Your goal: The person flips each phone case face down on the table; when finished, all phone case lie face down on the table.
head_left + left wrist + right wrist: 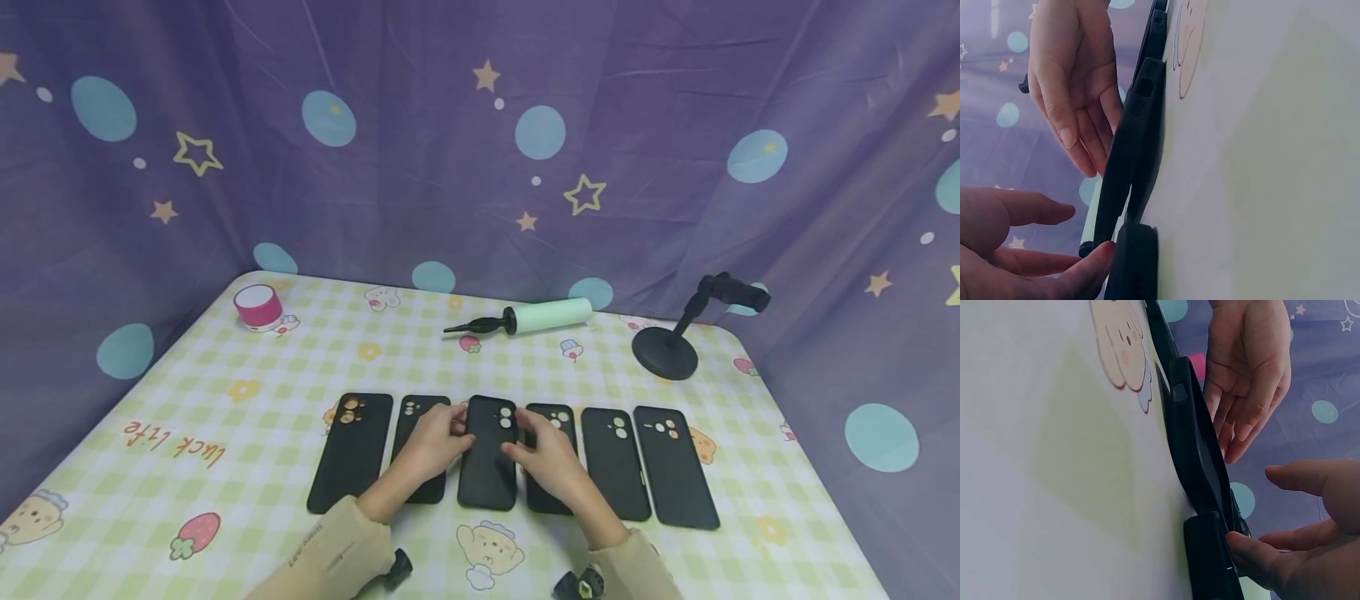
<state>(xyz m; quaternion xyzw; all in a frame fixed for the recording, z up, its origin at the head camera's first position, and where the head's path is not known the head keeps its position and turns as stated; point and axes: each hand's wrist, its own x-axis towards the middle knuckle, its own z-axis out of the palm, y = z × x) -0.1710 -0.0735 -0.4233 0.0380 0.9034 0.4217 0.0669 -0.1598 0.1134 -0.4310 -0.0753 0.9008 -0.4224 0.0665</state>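
Observation:
Several black phone cases lie back side up in a row, their camera cutouts at the far end. The middle case [487,471] is between my two hands. At its left edge is my left hand [433,437], thumb and fingers apart, partly covering the neighbouring phone case [429,487]. My right hand [553,458] is at the right edge, over another phone case [566,414]. In the left wrist view, the left fingers [1088,265] look loosely extended beside a case edge. The right fingers [1257,556] appear similarly relaxed; exact contact cannot be made out.
Outer phone cases [351,458] flank the row, with two more [617,467] [678,471] on the right. Behind them lie a mint-green hand pump [551,315] and a black stand [664,352]. A pink tape roll [258,308] sits far left on the checked tablecloth [285,417].

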